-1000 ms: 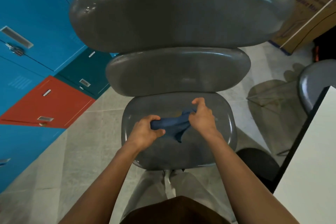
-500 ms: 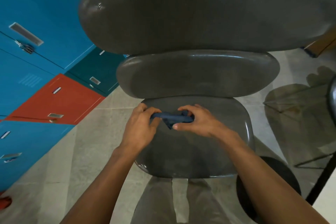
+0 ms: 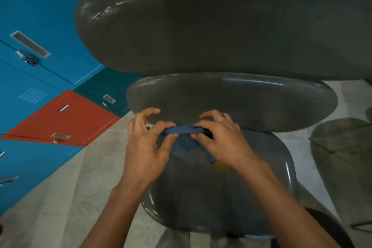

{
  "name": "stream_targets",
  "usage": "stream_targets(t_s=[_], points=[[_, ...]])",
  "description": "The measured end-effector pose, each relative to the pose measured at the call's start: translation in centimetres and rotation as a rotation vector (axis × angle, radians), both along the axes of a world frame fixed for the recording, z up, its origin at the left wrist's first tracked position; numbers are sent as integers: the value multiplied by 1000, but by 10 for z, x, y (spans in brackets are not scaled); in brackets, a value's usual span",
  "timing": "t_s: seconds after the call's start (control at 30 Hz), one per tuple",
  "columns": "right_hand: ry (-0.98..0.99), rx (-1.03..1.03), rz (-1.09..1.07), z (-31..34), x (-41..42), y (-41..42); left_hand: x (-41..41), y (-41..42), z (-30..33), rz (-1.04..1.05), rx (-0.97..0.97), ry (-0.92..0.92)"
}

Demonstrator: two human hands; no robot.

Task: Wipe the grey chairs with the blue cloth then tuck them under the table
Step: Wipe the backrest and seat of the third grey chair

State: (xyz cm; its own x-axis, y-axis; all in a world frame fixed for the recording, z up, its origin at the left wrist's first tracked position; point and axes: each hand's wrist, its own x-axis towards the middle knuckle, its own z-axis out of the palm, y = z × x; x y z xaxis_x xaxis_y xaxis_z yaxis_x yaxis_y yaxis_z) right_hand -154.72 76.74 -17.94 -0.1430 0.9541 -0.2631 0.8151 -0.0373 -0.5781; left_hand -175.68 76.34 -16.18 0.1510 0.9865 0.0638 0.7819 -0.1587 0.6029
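A grey chair fills the view: its seat [image 3: 231, 197] lies low in the middle, with two wide backrest slats [image 3: 231, 102] above it. The blue cloth [image 3: 185, 133] is stretched into a narrow band just above the seat's far edge, part of it hanging down. My left hand [image 3: 145, 147] pinches the band's left end between thumb and fingers. My right hand [image 3: 219, 139] pinches its right end, fingers curled over it.
Blue, teal and red lockers [image 3: 40, 66] stand along the left. The floor [image 3: 70, 187] is pale tile. A shadow or chair part shows at the right edge [image 3: 342, 157]. My legs show below the seat.
The camera has moved closer to the chair. Both hands have risen toward the lower backrest slat and pulled the cloth taut between them.
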Motion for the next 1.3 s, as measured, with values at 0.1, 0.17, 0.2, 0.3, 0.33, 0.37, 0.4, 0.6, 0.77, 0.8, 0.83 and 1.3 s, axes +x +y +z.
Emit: stream_targets(t_s=[0.1, 0.17, 0.2, 0.3, 0.33, 0.37, 0.4, 0.6, 0.77, 0.8, 0.83, 1.3], points=[[23, 69, -38, -4, 2, 11, 8, 10, -12, 46, -10, -204], [51, 114, -72, -8, 1, 17, 15, 17, -18, 93, -23, -272], [64, 136, -92, -10, 1, 20, 19, 21, -20, 123, -41, -311], [80, 206, -164, -18, 0, 29, 27, 36, -26, 184, -54, -425], [82, 227, -191, -20, 0, 33, 28, 42, -28, 193, -36, -441], [85, 250, -216, -23, 1, 38, 29, 49, -31, 200, -23, -459], [86, 275, -236, -25, 3, 43, 30, 56, -33, 206, -10, -476], [22, 458, -403, -30, 13, 71, 62, 88, -43, 295, 257, -563], [-51, 548, -579, -40, 26, 92, 99, 99, -73, 230, 466, -510], [-37, 549, -591, -41, 28, 94, 105, 97, -81, 191, 469, -464], [-10, 553, -597, -43, 30, 95, 109, 94, -89, 133, 466, -412], [38, 747, -658, -61, 95, 48, 129, 116, -167, -86, 701, 207]])
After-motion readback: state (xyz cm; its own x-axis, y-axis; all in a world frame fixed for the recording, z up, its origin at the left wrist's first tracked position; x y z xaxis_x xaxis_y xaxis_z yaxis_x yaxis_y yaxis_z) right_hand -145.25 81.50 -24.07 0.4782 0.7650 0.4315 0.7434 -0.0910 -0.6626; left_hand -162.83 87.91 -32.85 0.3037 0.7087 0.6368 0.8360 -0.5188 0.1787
